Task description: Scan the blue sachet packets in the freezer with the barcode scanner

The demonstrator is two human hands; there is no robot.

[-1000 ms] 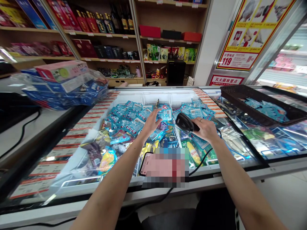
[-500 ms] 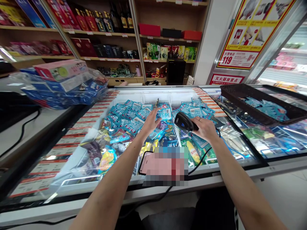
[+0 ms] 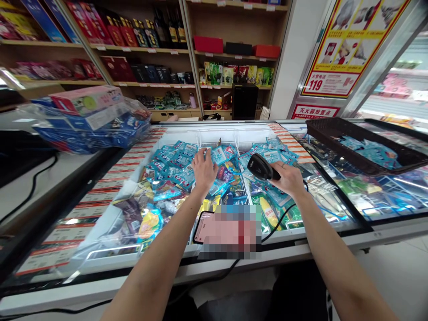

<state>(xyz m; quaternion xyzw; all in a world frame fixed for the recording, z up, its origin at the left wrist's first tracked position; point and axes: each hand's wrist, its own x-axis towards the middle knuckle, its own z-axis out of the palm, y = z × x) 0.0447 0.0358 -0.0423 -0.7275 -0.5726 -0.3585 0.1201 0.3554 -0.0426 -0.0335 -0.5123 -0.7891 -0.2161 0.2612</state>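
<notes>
My right hand [image 3: 288, 178] is wrapped round the handle of a black barcode scanner [image 3: 260, 167], whose head points to the left above the packets. A black cord runs from the scanner's grip toward the front. Palm down, my left hand [image 3: 204, 171] is over a pile of blue packets [image 3: 180, 156], fingers slightly bent and thumb apart. Its fingertips reach the packets; whether they touch one is hard to tell. Just right of it lies a blue packet with a white label [image 3: 219, 154]. In front of both hands is a phone [image 3: 207, 228], partly blurred out.
The packets lie on a glass-topped freezer [image 3: 100, 254] holding colourful bags. Plastic-wrapped boxes [image 3: 90, 118] stand at left, a dark brown basket [image 3: 354, 156] with blue packets at right. Price labels [image 3: 70, 220] line the glass. Shelves [image 3: 143, 46] rise behind.
My left hand has turned palm down and moved slightly left over the blue packets. The scanner in my right hand has shifted slightly right.
</notes>
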